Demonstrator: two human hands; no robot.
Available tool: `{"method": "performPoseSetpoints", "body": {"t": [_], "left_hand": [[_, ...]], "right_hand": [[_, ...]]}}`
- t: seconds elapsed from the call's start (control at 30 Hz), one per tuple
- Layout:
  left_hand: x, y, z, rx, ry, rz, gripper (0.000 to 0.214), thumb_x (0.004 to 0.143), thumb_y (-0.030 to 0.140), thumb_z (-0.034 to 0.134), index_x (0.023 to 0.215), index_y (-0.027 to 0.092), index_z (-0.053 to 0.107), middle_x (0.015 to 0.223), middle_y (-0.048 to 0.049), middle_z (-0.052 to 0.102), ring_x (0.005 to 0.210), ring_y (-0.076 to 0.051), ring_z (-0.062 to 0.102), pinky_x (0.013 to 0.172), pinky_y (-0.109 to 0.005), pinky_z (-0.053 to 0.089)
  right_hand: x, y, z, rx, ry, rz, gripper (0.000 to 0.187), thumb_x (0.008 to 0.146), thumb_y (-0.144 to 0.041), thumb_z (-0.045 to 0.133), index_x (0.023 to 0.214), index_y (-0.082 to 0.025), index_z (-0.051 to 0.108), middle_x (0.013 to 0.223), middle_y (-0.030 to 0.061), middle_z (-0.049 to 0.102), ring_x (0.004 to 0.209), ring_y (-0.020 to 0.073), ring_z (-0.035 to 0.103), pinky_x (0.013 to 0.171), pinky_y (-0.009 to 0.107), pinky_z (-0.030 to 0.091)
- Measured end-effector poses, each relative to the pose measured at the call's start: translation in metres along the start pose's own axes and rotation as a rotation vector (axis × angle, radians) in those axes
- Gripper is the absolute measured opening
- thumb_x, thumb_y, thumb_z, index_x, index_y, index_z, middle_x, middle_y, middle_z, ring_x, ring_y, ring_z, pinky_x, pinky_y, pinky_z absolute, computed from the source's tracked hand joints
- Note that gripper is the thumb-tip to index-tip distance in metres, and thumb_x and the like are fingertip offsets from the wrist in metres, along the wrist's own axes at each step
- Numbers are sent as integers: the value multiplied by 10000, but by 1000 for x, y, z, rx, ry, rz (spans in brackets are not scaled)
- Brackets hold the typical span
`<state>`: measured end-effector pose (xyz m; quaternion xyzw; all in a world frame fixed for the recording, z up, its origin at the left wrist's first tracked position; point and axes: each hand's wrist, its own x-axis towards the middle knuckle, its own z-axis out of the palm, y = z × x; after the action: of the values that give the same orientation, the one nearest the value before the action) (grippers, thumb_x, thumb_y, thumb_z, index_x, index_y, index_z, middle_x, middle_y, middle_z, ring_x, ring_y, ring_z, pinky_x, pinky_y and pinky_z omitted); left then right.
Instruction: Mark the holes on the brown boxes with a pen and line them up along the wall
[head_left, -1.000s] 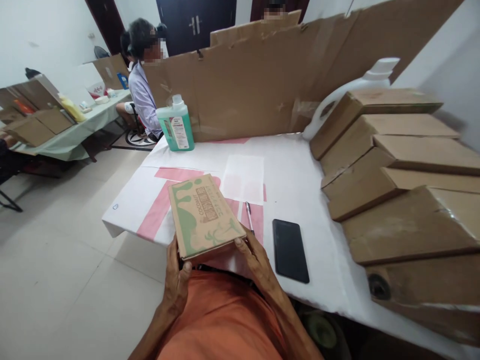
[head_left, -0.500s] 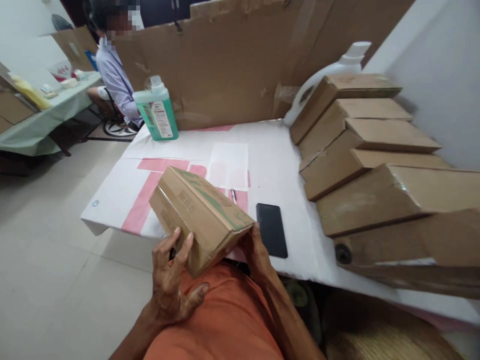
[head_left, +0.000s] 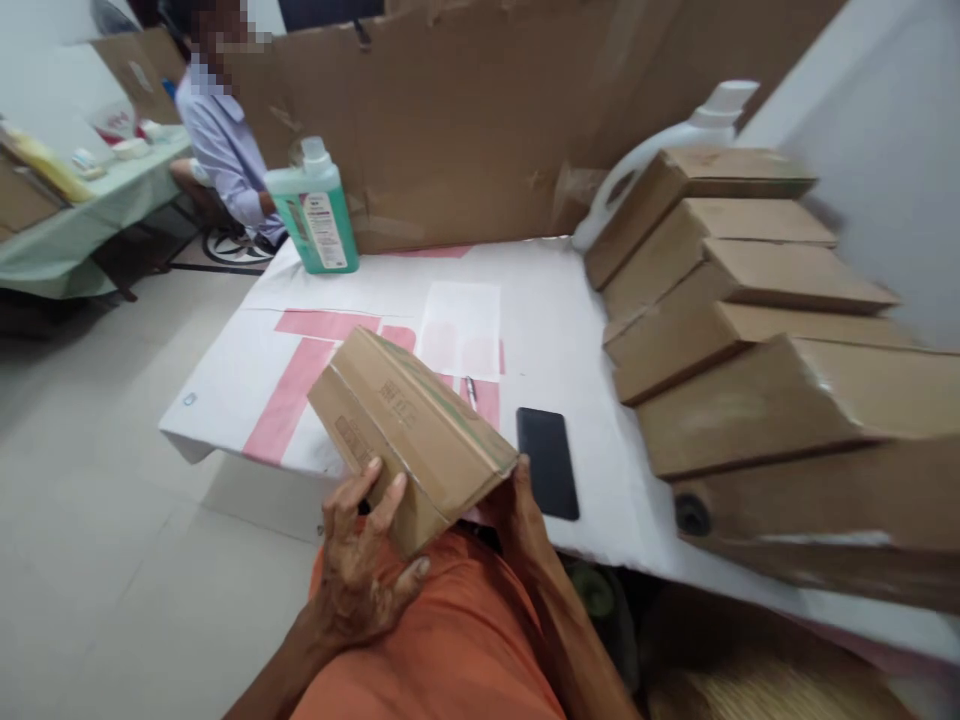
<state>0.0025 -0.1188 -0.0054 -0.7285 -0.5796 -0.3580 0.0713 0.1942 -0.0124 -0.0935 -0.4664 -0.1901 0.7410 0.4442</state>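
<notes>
A brown cardboard box is tilted over the near edge of the table, close to my body. Dark print shows on its side, and a strip of green print runs along the far face. My right hand grips the box's right corner from below, with its fingers partly hidden behind the cardboard. My left hand lies against the near lower side, fingertips touching it, fingers spread and thumb held away. Just right of the box, a black phone-like slab lies on the table.
On the white-and-pink tablecloth lie a pen and a pale sheet. A green liquid bottle stands at the back left. Several cardboard boxes and a white jug line the right. A person sits beyond a cardboard partition.
The box has rolled toward me, so more of its printed side and less of its green-printed face shows. Both hands have shifted slightly right with it.
</notes>
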Motion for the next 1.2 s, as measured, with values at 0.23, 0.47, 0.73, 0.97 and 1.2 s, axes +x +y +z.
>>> {"method": "performPoseSetpoints", "body": {"t": [0.23, 0.47, 0.73, 0.97, 1.2], "left_hand": [[-3, 1, 7, 29, -5, -34, 777, 1063, 580, 532, 1683, 136, 383, 1649, -238, 437, 1560, -342, 408, 1276, -499, 381], [2, 0, 6, 31, 19, -65, 883, 1012, 519, 630, 1710, 94, 295, 1699, -273, 418, 1644, -384, 334, 1309, -581, 360], [15, 7, -4, 56, 113, 60, 862, 1030, 576, 591, 1688, 78, 342, 1600, -270, 519, 1564, -366, 450, 1295, -538, 380], [29, 7, -9, 75, 168, 46, 830, 1035, 611, 552, 1677, 117, 375, 1546, -264, 574, 1472, -388, 521, 1222, -582, 434], [42, 8, -23, 50, 215, 31, 805, 1018, 653, 573, 1646, 171, 432, 1467, -219, 623, 1389, -366, 566, 1181, -547, 456]], "right_hand": [[-2, 1, -11, -63, -48, 31, 911, 831, -943, 628, 1440, -272, 725, 1351, 124, 804, 1392, 386, 685, 1105, 561, 614], [-1, 4, -15, -84, -105, 24, 897, 821, -940, 641, 1394, -260, 761, 1308, 135, 819, 1232, 417, 767, 958, 559, 683], [-19, -6, -16, -83, -225, 149, 831, 897, -908, 576, 1364, -254, 788, 1195, 133, 852, 1248, 398, 758, 980, 539, 669], [-36, -19, 0, -108, -318, 40, 814, 857, -914, 623, 1292, -250, 804, 1122, 153, 854, 1222, 432, 756, 1002, 587, 654], [-48, -31, 6, -115, -353, 11, 723, 928, -881, 562, 1253, -273, 779, 1122, 126, 842, 1184, 411, 772, 1040, 624, 641]]}}
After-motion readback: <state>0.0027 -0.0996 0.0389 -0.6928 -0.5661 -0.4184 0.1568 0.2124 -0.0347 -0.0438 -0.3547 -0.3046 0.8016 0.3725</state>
